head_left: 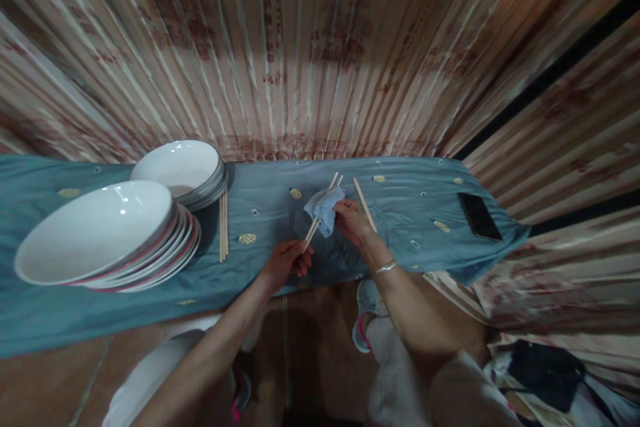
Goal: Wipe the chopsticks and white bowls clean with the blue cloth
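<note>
My left hand (287, 263) is closed around the near ends of a pair of chopsticks (311, 232), which point up and away over the table. A light blue cloth (325, 208) is folded around the middle of the chopsticks. Pinching the cloth from the right side is my right hand (353, 219); its wrist carries a silver bracelet. The far tips of the chopsticks stick out beyond the cloth. Just right of my right hand, more chopsticks (365, 205) lie on the table. Several others (223, 227) lie side by side left of my left hand.
A large stack of white dishes (95, 233) stands at the left, with a stack of bowls (175, 170) behind it. A black phone (479, 215) lies at the right end. The table has a blue-green cloth (270, 213); pleated curtains (310, 67) hang behind.
</note>
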`<state>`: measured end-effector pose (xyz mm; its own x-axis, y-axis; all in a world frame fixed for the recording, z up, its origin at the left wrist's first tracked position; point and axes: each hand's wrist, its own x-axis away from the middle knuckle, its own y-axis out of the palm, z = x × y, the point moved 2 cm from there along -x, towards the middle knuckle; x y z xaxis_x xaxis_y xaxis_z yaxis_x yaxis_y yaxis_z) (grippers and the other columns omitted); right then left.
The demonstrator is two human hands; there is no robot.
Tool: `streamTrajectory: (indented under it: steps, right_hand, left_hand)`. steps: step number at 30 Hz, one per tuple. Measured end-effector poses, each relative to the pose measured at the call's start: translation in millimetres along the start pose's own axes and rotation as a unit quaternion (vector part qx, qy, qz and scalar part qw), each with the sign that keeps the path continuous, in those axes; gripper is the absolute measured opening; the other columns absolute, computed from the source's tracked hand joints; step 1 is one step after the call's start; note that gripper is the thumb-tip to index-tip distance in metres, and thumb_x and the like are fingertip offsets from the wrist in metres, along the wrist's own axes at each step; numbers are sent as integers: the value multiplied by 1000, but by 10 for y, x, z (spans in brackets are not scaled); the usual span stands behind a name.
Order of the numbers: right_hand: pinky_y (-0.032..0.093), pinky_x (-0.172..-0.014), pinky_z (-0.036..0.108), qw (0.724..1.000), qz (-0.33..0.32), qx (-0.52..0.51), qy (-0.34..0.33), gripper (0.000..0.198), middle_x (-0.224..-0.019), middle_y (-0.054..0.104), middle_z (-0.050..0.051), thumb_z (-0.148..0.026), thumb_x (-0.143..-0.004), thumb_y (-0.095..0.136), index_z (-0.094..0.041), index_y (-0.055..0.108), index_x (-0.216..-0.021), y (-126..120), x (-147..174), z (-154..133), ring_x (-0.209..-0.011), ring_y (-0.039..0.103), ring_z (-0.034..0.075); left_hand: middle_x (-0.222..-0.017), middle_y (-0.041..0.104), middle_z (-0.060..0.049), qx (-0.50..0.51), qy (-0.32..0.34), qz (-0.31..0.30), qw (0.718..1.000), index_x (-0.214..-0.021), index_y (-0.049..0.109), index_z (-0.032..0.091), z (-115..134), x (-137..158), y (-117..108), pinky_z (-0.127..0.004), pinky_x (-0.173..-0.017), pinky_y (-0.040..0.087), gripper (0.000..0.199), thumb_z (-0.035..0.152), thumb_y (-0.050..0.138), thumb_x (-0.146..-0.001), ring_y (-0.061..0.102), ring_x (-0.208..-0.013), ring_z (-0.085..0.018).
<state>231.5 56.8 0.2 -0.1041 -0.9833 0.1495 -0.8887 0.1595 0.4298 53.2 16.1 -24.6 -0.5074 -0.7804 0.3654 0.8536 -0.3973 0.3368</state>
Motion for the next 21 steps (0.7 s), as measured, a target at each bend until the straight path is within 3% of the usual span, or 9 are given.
streamTrajectory:
  steps: [4,13,21]
  right_hand:
    - [48,-65,28,1000,-16,8,25,25,-55,65,-5,-31,-48,84,-22,61,-54,100,48,108,-60,61,14]
    - [43,-58,26,996,-53,36,60,23,-56,65,-3,-32,-50,84,-20,68,-59,222,151,275,-55,55,12]
    - [43,-57,25,999,-11,30,41,17,-53,64,-4,-29,-50,80,-20,66,-55,229,137,174,-56,56,12]
  left_hand:
    - [-49,57,2,16,4,7,1000,-71,62,13,10,-9,-10,-20,-36,28,45,55,75,-61,46,-35,-6]
    - [-48,57,3,41,15,29,999,-69,62,12,39,-24,-56,-19,-36,27,44,52,77,-59,44,-34,-5]
    - [-45,54,4,43,14,14,999,-71,62,13,72,-12,-27,-19,-35,25,42,53,74,-63,40,-33,-5]
